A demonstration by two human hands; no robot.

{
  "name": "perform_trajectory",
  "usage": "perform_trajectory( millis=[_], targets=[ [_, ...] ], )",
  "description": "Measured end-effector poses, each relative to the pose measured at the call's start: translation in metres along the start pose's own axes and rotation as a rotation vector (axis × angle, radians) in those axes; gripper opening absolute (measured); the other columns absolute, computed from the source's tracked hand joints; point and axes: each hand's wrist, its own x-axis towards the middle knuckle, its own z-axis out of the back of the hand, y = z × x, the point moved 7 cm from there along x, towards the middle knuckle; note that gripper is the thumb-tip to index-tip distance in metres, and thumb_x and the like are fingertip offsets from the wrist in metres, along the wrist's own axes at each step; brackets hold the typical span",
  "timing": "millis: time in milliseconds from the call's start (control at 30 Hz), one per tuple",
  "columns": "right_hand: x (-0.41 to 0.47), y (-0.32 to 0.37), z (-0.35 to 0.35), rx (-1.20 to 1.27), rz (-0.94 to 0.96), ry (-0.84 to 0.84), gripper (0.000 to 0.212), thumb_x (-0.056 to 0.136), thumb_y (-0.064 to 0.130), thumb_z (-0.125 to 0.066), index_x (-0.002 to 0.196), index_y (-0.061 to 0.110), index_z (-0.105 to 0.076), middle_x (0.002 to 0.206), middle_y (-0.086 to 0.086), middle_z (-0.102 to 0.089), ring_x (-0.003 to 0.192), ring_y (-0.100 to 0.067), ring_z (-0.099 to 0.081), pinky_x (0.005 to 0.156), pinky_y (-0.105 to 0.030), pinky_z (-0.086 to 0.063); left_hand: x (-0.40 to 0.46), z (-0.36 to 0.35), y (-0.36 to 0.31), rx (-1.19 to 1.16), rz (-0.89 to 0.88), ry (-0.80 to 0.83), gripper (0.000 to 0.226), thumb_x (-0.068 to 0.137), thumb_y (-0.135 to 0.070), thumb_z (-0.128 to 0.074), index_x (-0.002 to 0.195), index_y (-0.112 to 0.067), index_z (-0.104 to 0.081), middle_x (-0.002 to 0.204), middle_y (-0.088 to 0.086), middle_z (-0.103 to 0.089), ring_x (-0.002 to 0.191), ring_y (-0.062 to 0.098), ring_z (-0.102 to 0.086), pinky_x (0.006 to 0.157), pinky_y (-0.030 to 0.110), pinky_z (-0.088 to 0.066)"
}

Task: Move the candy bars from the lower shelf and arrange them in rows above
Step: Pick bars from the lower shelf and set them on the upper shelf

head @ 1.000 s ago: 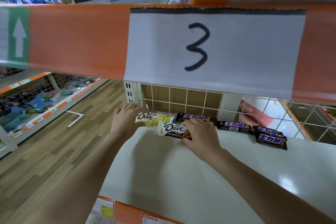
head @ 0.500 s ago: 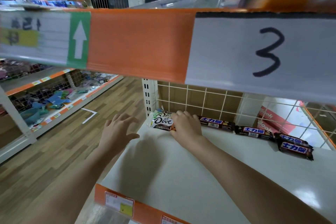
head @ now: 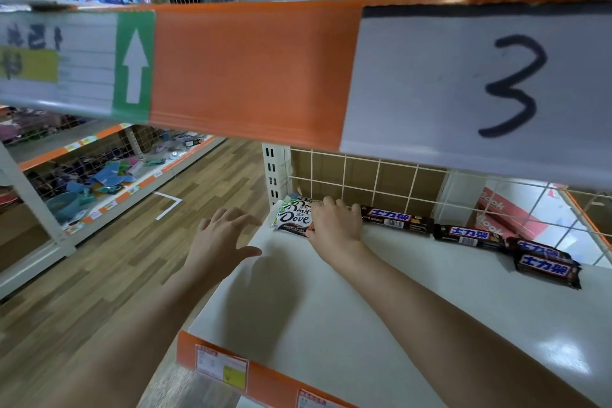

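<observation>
A person's right hand lies palm-down over the inner end of a stack of white-and-dark Dove chocolate bars, fingers curled over its far edge and thumb at the near edge, pressing the stack into the back-left corner of the white metal shelf. The left hand, which a second ago was steadying the yellow-tinted bar at that corner, has pulled back off the shelf edge and now hovers over the aisle with fingers spread, holding nothing. The two Dove bars that lay staggered a second ago now sit squared one on another (how many lie beneath cannot be told). To the right, dark Snickers-style bars with blue-and-white lettering run along the wire-grid back panel, the last two overlapping near the right end. Judging by this, the Dove stack looks settled, and the loose right-hand pair probably wants straightening next.
</observation>
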Motion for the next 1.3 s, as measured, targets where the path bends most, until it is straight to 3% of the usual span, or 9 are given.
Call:
perform_trajectory(
  millis=[267, 467, 667, 900, 1100, 1300],
  targets=[
    [-0.011, -0.014, 0.016, -0.018, 0.009, -0.013, 0.047, 0.088, 0.044, -0.057, 0.127, 0.019, -0.046, 0.128, -0.004, -0.05, 0.12, -0.024, -0.045, 0.093, -0.041, -0.033, 0.0, 0.002, -0.016, 0.006, -0.029, -0.004, 0.051, 0.072, -0.049, -0.071, 0.119, -0.034, -0.057, 0.128, -0.008, -0.052, 0.122, 0.018, -0.041, 0.093, 0.036, -0.032],
    [-0.045, -0.066, 0.035, 0.04, -0.083, 0.047, 0.034, 0.09, 0.032, -0.052, 0.121, 0.018, -0.053, 0.123, -0.004, -0.053, 0.115, -0.026, -0.05, 0.095, -0.044, -0.034, -0.003, 0.005, -0.04, -0.051, -0.02, -0.007, 0.047, 0.076, -0.042, -0.072, 0.119, -0.029, -0.059, 0.127, -0.004, -0.054, 0.12, 0.021, -0.043, 0.091, 0.038, -0.032],
    [-0.113, -0.139, 0.05, 0.0, -0.226, 0.058, 0.032, 0.091, 0.035, -0.054, 0.117, 0.017, -0.056, 0.116, -0.003, -0.058, 0.109, -0.024, -0.055, 0.093, -0.04, -0.037, -0.023, 0.001, -0.091, -0.214, -0.01, -0.024, 0.046, 0.076, -0.035, -0.074, 0.118, -0.024, -0.061, 0.124, 0.002, -0.057, 0.118, 0.025, -0.045, 0.092, 0.042, -0.037],
    [-0.204, -0.193, 0.076, -0.025, -0.37, 0.03, 0.035, 0.091, 0.037, -0.054, 0.121, 0.019, -0.053, 0.124, 0.0, -0.056, 0.118, -0.022, -0.051, 0.096, -0.037, -0.038, -0.059, -0.009, -0.169, -0.274, -0.101, 0.048, 0.043, 0.078, -0.034, -0.072, 0.118, -0.025, -0.059, 0.123, -0.001, -0.057, 0.122, 0.023, -0.043, 0.094, 0.042, -0.037],
    [-0.286, -0.225, 0.09, -0.003, -0.479, 0.012, 0.034, 0.092, 0.036, -0.052, 0.12, 0.017, -0.05, 0.121, -0.002, -0.053, 0.115, -0.024, -0.05, 0.094, -0.036, -0.034, -0.109, -0.009, -0.244, -0.238, -0.244, 0.067, 0.04, 0.083, -0.036, -0.066, 0.121, -0.027, -0.056, 0.123, -0.004, -0.055, 0.119, 0.02, -0.043, 0.092, 0.039, -0.033],
    [-0.345, -0.227, 0.093, 0.037, -0.541, 0.078, 0.036, 0.092, 0.037, -0.052, 0.122, 0.017, -0.048, 0.122, -0.004, -0.053, 0.115, -0.026, -0.05, 0.093, -0.038, -0.037, -0.157, -0.004, -0.279, -0.266, -0.299, 0.054, 0.033, 0.087, -0.032, -0.062, 0.119, -0.026, -0.057, 0.123, -0.002, -0.055, 0.119, 0.022, -0.043, 0.092, 0.039, -0.034]
  ],
)
